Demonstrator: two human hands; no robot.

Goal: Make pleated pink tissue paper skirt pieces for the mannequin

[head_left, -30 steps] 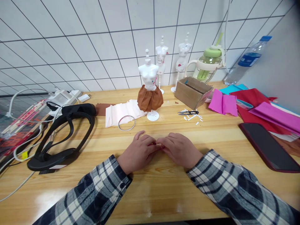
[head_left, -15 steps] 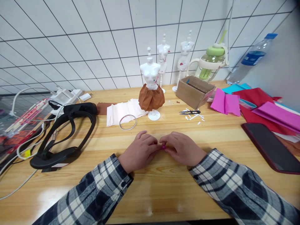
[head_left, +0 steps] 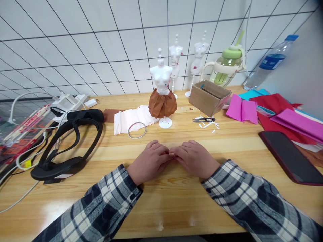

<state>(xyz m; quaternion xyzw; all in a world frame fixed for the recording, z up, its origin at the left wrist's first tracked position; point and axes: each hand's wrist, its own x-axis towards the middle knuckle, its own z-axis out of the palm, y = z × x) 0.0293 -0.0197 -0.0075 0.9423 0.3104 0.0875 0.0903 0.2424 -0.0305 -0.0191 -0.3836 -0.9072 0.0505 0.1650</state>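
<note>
My left hand and my right hand meet fingertip to fingertip low over the table. Both are closed in a pinch on a small magenta piece, mostly covered by the fingers, so its kind does not show. Beyond the hands stands a small white mannequin wearing a gathered brown skirt. A thin metal ring lies partly on a pale pink crinkled sheet. To the right are black thread snips among white paper scraps.
Two more mannequins stand by the tiled wall, near a cardboard box and a green-lidded jug. A phone, magenta paper and red material occupy the right. A black headset and cables are left.
My right fingers have closed in against the left fingertips, and less of the magenta piece shows now. The left hand has barely moved.
</note>
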